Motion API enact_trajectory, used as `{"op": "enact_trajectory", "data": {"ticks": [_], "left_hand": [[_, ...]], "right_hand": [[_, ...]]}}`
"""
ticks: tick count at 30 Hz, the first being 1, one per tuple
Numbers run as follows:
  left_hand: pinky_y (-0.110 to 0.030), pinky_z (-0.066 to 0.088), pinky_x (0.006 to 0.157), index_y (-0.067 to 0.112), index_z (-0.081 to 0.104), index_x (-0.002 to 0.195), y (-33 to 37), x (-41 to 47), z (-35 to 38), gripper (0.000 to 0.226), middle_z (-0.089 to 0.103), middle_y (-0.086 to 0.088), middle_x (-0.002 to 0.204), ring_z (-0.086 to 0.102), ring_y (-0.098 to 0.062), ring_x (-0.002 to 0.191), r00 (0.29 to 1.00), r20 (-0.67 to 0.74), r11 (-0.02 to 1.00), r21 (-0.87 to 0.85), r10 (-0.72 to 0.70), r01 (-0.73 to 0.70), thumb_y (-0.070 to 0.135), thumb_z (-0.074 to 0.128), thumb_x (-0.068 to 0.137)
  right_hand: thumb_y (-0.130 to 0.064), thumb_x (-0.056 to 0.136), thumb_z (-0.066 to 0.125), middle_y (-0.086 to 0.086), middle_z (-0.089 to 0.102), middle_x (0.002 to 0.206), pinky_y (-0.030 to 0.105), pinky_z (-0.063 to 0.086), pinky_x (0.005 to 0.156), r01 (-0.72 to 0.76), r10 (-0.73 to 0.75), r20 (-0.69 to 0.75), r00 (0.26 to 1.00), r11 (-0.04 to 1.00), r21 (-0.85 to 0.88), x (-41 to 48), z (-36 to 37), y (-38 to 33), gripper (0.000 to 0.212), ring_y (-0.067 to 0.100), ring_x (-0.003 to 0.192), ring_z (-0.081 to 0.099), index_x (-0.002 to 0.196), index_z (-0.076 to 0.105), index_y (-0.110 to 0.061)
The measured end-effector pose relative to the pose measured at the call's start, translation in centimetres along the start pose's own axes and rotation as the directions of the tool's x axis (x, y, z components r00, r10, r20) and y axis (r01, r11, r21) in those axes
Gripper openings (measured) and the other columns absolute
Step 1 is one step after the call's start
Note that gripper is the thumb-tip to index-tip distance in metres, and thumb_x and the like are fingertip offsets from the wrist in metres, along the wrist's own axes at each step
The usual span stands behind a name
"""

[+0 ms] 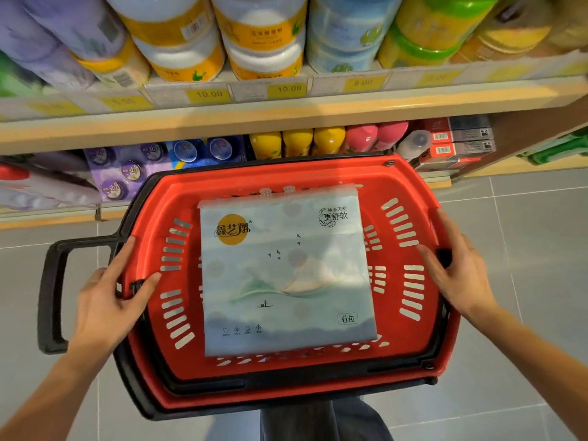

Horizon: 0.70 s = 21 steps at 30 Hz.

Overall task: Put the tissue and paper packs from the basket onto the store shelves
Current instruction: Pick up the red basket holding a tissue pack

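Observation:
A red shopping basket (423, 202) with black trim fills the middle of the head view, held level in front of the shelves. One pale blue-green tissue pack (286, 275) with an orange round logo lies flat inside it. My left hand (108, 300) grips the basket's left rim, thumb inside the wall. My right hand (458, 268) rests on the right rim, fingers curled over its edge. A black handle (51, 291) hangs folded out to the left.
The upper shelf (286, 113) carries tall packs of paper rolls (264, 36) above yellow price tags. The lower shelf holds purple tissue packs (124, 173), yellow and pink bottles (327, 141) and red boxes (458, 144). Grey floor tiles (541, 243) lie below.

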<state>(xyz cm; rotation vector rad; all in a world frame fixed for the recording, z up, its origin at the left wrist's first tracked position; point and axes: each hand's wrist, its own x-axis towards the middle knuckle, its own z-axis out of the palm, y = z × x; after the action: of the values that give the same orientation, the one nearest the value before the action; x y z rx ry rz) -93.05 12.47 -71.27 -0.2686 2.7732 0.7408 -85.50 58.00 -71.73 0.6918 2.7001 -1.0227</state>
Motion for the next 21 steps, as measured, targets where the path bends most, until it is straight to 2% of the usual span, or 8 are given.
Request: {"op": "enact_trajectory", "data": {"ticks": [4,7,9,12,15,16,19,21], "left_hand": [[-0.049,0.053,0.084,0.057,0.026,0.131,0.5,-1.6,-3.6,0.071,0.055,-0.008,0.1,0.061,-0.029,0.079,0.998,0.03,0.998,-0.041,-0.05,0.051,0.036,0.067,0.077],[-0.046,0.055,0.077,0.05,0.03,0.136,1.1,-3.4,-7.4,0.071,0.061,-0.01,0.097,0.064,-0.027,0.074,0.995,0.049,0.993,-0.071,-0.088,0.092,0.044,0.064,0.074],[-0.043,0.056,0.075,0.049,0.029,0.136,1.6,-4.8,-10.3,0.07,0.063,-0.012,0.096,0.065,-0.025,0.071,0.993,0.06,0.993,-0.068,-0.097,0.101,0.044,0.064,0.074],[-0.043,0.057,0.074,0.045,0.03,0.138,2.7,-7.1,-15.2,0.073,0.063,-0.009,0.1,0.067,-0.024,0.075,0.992,0.057,0.984,-0.136,-0.111,0.118,0.048,0.063,0.073],[-0.043,0.057,0.074,0.052,0.034,0.131,4.1,-9.6,-20.8,0.068,0.066,-0.006,0.093,0.067,-0.021,0.072,0.996,0.012,0.981,-0.17,-0.09,0.091,0.049,0.069,0.074],[-0.041,0.056,0.071,0.057,0.035,0.125,4.7,-10.5,-22.5,0.063,0.066,-0.007,0.087,0.064,-0.018,0.065,0.997,-0.018,0.982,-0.175,-0.078,0.073,0.044,0.071,0.075],[-0.016,0.044,0.055,0.06,0.029,0.111,7.0,-12.9,-27.9,0.063,0.062,-0.001,0.068,0.053,-0.007,0.054,0.991,-0.126,0.992,-0.126,-0.047,0.031,0.026,0.071,0.078],[-0.013,0.042,0.053,0.064,0.027,0.11,8.2,-14.8,-31.6,0.064,0.061,0.006,0.065,0.055,-0.01,0.056,0.984,-0.166,0.99,-0.134,-0.059,0.037,0.028,0.07,0.079]], "right_hand": [[-0.037,0.087,0.051,0.015,0.051,0.125,0.037,0.052,0.078,0.02,-0.021,0.039,0.999,1.0,0.015,-0.9,-2.7,-2.7,0.061,0.019,0.093,0.057,0.137,0.017,-0.044],[-0.061,0.079,0.043,0.005,0.051,0.117,0.038,0.054,0.077,0.059,-0.059,0.053,0.997,0.998,0.013,-2.2,-5.5,-5.8,0.066,0.02,0.089,0.059,0.138,0.019,-0.043],[-0.068,0.074,0.038,0.003,0.05,0.113,0.038,0.054,0.078,0.069,-0.07,0.069,0.995,0.997,0.019,-3.2,-7.6,-8.2,0.074,0.019,0.086,0.057,0.139,0.021,-0.039],[-0.064,0.078,0.043,0.013,0.057,0.112,0.03,0.05,0.075,0.103,-0.102,0.062,0.993,0.995,-0.014,-5.2,-10.9,-11.8,0.073,0.02,0.081,0.057,0.141,0.025,-0.031],[-0.046,0.085,0.053,0.016,0.059,0.116,0.038,0.053,0.078,0.139,-0.139,0.064,0.988,0.99,0.002,-7.1,-14.7,-15.6,0.063,0.028,0.09,0.064,0.14,0.027,-0.032],[-0.038,0.086,0.055,0.015,0.059,0.119,0.042,0.054,0.08,0.152,-0.152,0.063,0.986,0.988,0.007,-7.6,-15.9,-16.9,0.061,0.029,0.094,0.064,0.14,0.028,-0.032],[-0.034,0.085,0.058,0.01,0.059,0.122,0.049,0.053,0.082,0.22,-0.221,0.03,0.975,0.974,0.048,-9.4,-19.3,-21.1,0.06,0.028,0.1,0.063,0.138,0.03,-0.031],[-0.03,0.085,0.061,0.01,0.06,0.122,0.046,0.052,0.085,0.294,-0.295,0.0,0.956,0.955,0.045,-10.6,-21.6,-24.0,0.06,0.029,0.103,0.062,0.138,0.033,-0.026]]}}
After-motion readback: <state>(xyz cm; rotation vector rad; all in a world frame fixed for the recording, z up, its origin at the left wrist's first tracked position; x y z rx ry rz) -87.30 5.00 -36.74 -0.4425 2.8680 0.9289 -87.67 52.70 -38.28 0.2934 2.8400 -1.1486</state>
